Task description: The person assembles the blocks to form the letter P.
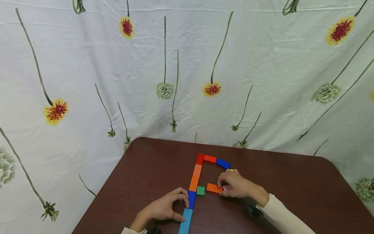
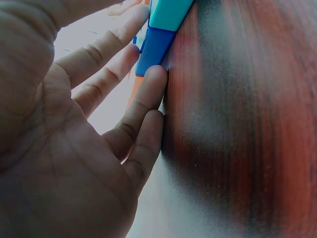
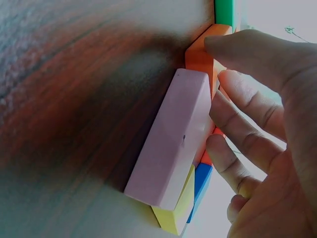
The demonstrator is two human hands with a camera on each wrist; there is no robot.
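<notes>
My right hand pinches the right end of an orange block between thumb and forefinger. A small gap parts that block from a green block on its left. Close beside the right hand's fingers lies a lilac block, mostly hidden by the hand in the head view. My left hand rests by the lower part of a block column, fingers loosely bent and spread. Its fingertips touch around a dark blue block and a light blue block.
Up the column run an orange block, a salmon block and a red block. Rightward from its top curve a second red block, a blue block and a yellow block. A flowered cloth hangs behind the brown table.
</notes>
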